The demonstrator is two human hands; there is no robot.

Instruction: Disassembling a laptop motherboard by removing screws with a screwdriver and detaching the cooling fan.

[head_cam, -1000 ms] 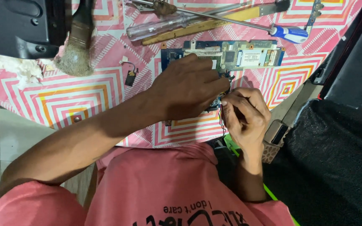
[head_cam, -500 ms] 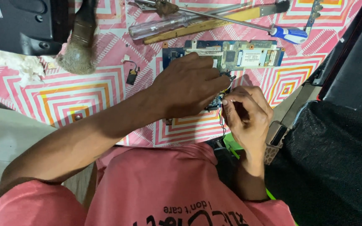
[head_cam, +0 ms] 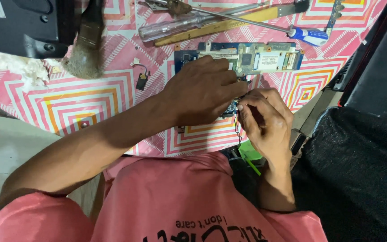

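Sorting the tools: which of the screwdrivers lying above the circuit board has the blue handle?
The long thin-shafted screwdriver, its blue-and-white handle pointing right; the other screwdriver has a clear handle.
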